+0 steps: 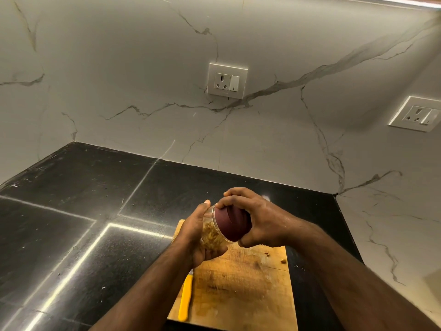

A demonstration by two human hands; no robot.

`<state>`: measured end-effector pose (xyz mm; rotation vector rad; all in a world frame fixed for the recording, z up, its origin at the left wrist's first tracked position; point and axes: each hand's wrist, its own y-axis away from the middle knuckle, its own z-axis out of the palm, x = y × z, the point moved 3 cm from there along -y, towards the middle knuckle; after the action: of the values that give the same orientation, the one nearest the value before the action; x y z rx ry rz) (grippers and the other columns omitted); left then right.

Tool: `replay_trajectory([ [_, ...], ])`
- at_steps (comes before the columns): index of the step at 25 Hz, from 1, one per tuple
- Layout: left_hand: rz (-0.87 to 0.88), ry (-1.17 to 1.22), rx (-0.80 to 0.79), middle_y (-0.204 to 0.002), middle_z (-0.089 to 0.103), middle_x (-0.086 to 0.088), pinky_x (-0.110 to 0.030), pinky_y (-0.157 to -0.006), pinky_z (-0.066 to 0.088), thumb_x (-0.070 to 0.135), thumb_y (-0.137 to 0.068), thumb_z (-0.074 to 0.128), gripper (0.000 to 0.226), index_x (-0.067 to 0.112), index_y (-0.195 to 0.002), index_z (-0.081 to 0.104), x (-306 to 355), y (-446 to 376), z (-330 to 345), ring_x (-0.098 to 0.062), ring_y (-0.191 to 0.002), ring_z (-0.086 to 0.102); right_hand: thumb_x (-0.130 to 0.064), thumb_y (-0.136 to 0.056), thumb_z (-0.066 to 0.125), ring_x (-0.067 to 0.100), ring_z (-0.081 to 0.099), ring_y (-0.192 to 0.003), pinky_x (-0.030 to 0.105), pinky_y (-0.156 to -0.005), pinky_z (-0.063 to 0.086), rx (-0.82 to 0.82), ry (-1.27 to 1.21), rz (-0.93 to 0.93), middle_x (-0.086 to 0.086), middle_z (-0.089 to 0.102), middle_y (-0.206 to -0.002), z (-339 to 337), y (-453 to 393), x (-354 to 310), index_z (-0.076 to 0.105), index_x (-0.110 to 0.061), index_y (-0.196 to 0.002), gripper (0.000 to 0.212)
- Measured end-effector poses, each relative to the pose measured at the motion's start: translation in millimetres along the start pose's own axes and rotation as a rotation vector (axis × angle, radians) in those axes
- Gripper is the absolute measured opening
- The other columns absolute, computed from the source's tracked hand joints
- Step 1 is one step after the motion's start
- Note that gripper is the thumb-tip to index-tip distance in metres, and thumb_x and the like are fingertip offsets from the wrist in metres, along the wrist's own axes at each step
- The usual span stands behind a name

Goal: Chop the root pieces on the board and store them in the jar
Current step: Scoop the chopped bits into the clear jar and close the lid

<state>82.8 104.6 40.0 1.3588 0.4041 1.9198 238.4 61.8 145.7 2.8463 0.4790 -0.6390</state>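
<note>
Above the wooden board (241,290), both hands hold a clear jar (214,232) tilted on its side. Left hand (198,235) wraps the jar body, fingers curled round it. Chopped root pieces (211,237) sit inside. Right hand (260,220) grips the maroon lid (230,222) on the jar mouth. Yellow-handled knife (185,298) lies on the board's left edge; black bench (83,211) below.
</note>
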Motion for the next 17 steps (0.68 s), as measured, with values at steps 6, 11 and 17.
replay_trajectory([
  [6, -0.027, -0.02, 0.034, -0.109, 0.071, -0.027, -0.04, -0.062, 0.058, 0.073, -0.084, 0.057, 0.071, 0.014, -0.123, 0.063, 0.9, 2.9, 2.8, -0.043, -0.095, 0.073, -0.018, -0.068, 0.085, 0.012, 0.023, -0.136, 0.031, -0.092, 0.054, -0.014, 0.079, -0.072, -0.021, 0.017, -0.149, -3.7, 3.2, -3.4, 0.037, -0.052, -0.132, 0.087],
  [11, 0.104, -0.043, 0.021, -0.116, 0.067, -0.022, -0.042, -0.065, 0.059, 0.069, -0.089, 0.055, 0.062, 0.021, -0.128, 0.058, 8.5, 8.3, 15.5, -0.039, -0.096, 0.072, -0.072, -0.077, 0.057, 0.022, 0.049, -0.124, 0.028, -0.084, 0.052, 0.066, -0.164, 0.27, 0.0, 0.04, -0.146, -9.2, 7.1, 15.1, 0.018, -0.045, -0.15, 0.088],
  [17, 0.112, -0.054, 0.048, -0.116, 0.067, -0.021, -0.044, -0.067, 0.06, 0.07, -0.088, 0.056, 0.063, 0.022, -0.128, 0.057, 4.7, 10.0, 14.6, -0.039, -0.098, 0.071, -0.048, -0.068, 0.085, 0.017, 0.039, -0.13, 0.026, -0.093, 0.048, 0.01, -0.26, 0.211, -0.009, 0.03, -0.144, -7.6, 15.7, 13.8, 0.025, -0.045, -0.146, 0.099],
])
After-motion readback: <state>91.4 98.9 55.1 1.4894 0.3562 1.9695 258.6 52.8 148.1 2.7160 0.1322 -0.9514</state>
